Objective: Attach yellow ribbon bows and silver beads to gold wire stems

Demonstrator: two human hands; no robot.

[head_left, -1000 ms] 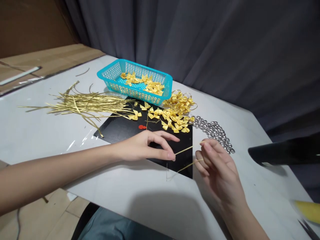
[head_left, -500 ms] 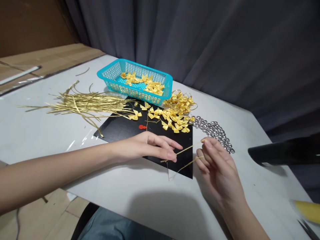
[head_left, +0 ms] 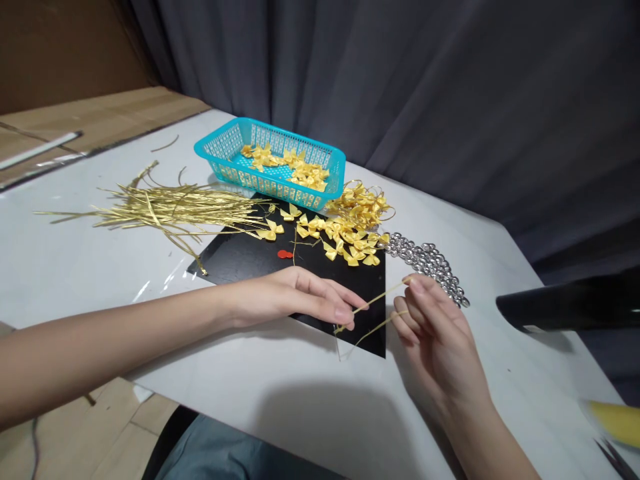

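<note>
My left hand [head_left: 310, 299] is closed in a pinch above the front edge of a black mat [head_left: 240, 257]. Between its thumb and fingers is the end of a thin gold thread [head_left: 383, 294]; a fine needle-like piece [head_left: 338, 343] points down just below the fingertips. My right hand [head_left: 437, 330] pinches the other part of the thread between thumb and forefinger, so it runs taut between both hands. A second strand sags from the right hand's lower fingers toward the left. Yellow ribbon bows [head_left: 345, 240] lie on the mat beyond the hands.
A blue basket [head_left: 235, 175] with yellow bows stands at the back. Gold cords [head_left: 170, 210] lie left, looped bows [head_left: 363, 203] behind the mat, silver beads [head_left: 433, 263] right. A small red piece [head_left: 285, 254] rests on the mat. A black cylinder [head_left: 565, 303] and scissors-like tips [head_left: 613, 459] are at right.
My left hand has moved slightly right and down, its fingers closer to the taut thread. The thread's short tail at the left fingertips has shifted. My right hand stays nearly still.
</note>
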